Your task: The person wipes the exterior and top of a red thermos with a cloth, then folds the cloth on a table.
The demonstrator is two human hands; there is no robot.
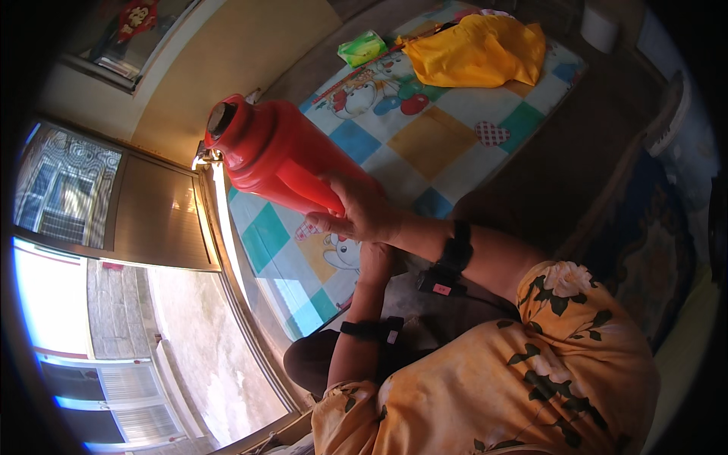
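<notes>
A red plastic thermos flask (284,153) is tilted in front of me, its brown stopper (222,120) pointing to the upper left. My right hand (361,207) grips the lower part of the body, thumb and fingers spread around it. My left hand (375,256) is close beneath the right one, near the flask's base. Its fingers are hidden, so its hold cannot be made out. Black straps with small devices sit on both forearms. Below the flask lies a low table's checkered cover (429,142) with cartoon prints.
A yellow cloth (475,51) and a green packet of tissues (362,49) lie at the table's far end. To the left stands a glazed door (159,205) beside a bright opening onto a paved yard (199,330). A patterned dark blue rug (642,250) is at the right.
</notes>
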